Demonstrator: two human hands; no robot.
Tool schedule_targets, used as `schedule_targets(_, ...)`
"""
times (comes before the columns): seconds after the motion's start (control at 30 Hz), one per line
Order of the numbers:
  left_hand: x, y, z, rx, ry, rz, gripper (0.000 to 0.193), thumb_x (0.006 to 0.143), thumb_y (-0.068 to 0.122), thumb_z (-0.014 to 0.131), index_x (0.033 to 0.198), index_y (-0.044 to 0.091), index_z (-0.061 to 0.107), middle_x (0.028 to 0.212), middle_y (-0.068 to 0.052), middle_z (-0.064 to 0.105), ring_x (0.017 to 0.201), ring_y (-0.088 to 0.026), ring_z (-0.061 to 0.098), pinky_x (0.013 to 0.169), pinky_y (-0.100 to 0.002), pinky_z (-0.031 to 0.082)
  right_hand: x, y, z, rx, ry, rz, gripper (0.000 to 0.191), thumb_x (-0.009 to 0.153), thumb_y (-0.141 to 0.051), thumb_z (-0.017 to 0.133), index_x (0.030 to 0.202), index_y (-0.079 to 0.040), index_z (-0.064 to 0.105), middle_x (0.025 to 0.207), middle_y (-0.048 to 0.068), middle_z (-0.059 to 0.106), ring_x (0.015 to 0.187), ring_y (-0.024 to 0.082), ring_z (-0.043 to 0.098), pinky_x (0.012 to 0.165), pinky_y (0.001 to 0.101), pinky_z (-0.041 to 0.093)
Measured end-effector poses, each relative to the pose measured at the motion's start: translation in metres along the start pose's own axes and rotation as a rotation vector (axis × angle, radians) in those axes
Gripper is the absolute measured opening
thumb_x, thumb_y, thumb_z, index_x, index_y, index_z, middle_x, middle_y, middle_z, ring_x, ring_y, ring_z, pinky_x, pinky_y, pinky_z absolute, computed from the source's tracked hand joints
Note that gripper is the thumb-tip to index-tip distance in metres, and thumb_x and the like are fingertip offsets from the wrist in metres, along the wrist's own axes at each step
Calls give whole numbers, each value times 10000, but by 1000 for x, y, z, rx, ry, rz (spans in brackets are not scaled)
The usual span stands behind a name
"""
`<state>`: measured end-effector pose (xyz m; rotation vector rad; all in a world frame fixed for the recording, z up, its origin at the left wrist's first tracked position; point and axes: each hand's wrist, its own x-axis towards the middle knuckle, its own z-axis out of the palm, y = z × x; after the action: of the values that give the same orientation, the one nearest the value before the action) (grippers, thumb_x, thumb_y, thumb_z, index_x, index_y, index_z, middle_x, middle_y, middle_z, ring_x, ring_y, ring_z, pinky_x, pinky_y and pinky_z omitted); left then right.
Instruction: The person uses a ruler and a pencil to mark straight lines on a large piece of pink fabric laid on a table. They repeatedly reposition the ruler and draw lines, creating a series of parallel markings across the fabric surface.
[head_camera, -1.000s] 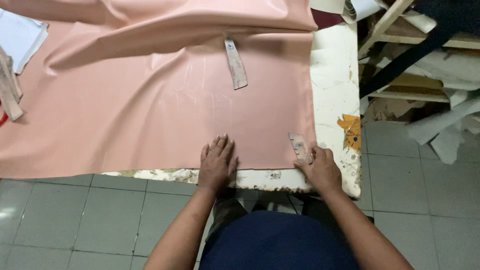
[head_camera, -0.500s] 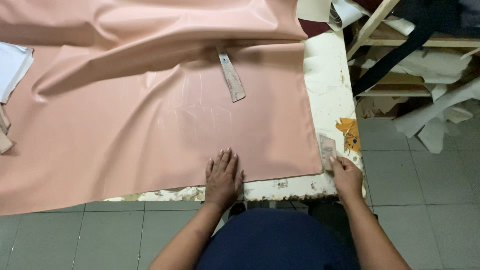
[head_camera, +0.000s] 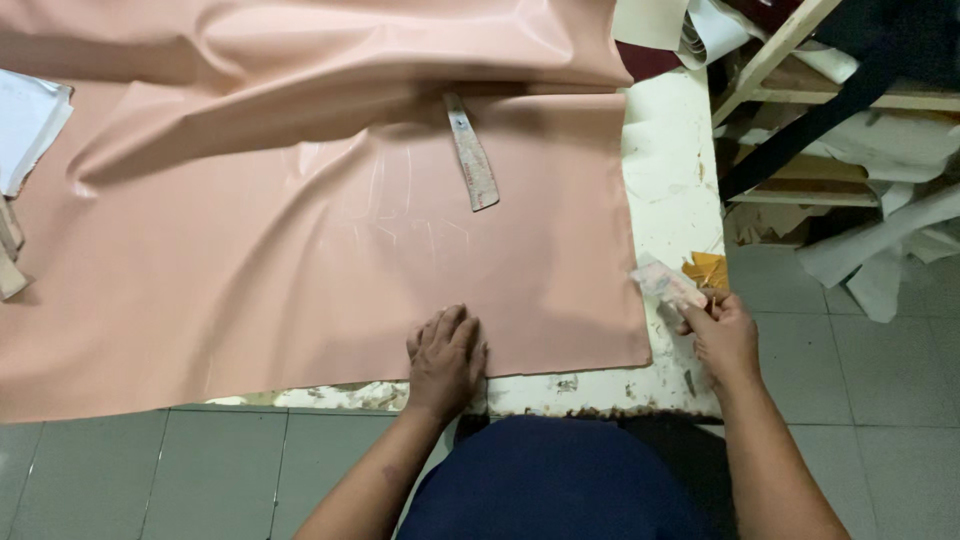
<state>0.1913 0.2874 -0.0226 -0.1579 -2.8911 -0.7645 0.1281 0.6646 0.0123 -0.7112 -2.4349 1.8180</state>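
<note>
A large sheet of pale pink leather-like material (head_camera: 300, 230) covers most of a worn white table (head_camera: 675, 180). My left hand (head_camera: 445, 355) lies flat, palm down, on the sheet's near edge. My right hand (head_camera: 722, 335) is at the table's right edge, off the sheet, pinching a small pale flat piece (head_camera: 665, 285). A narrow ruler (head_camera: 471, 150) rests on the sheet farther back, angled slightly. Faint chalk marks show on the sheet near the ruler.
Yellow-orange scraps (head_camera: 708, 268) lie by the table's right edge. A wooden rack (head_camera: 800, 70) with white sheets and a dark strap stands at the right. White papers (head_camera: 25, 125) lie at the far left. Grey floor tiles (head_camera: 200, 470) run below.
My right hand has moved rightward off the pink sheet to the table's right edge, carrying the small pale piece. My left hand stays flat on the sheet's near edge.
</note>
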Motion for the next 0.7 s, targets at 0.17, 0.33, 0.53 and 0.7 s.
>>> schedule_targets(0.17,23,14,11,-16,180,-27,338,891,236,690,1188,79,656,1260,-127,608,1201,-346,544,1043,-496,376,34,-25,-3,23,-23,4,319,971,-169,688,1265,-60,633,862,9,638,653,66,543,479,220,386)
schedule_targets(0.33,39,3,8,-183,322,-139,296,882,89,687,1168,28,639,1211,-152,616,1081,-356,617,952,-439,501,58,-46,36,-198,-225,-75,352,962,-179,737,1208,28,596,874,66,668,680,90,624,547,227,448)
schedule_targets(0.53,51,-21,-10,-467,175,-224,304,834,45,713,1134,27,664,1159,-136,634,930,-258,695,819,-362,579,62,-68,134,-270,-638,-67,320,951,-183,698,1196,23,714,856,71,708,672,143,629,606,283,539)
schedule_targets(0.7,55,-29,-19,-504,105,-275,280,819,75,746,1092,56,688,1046,-117,643,922,-250,701,817,-355,581,53,-99,174,-370,-887,-175,313,875,-181,741,1138,-23,683,897,59,714,769,162,676,678,299,578)
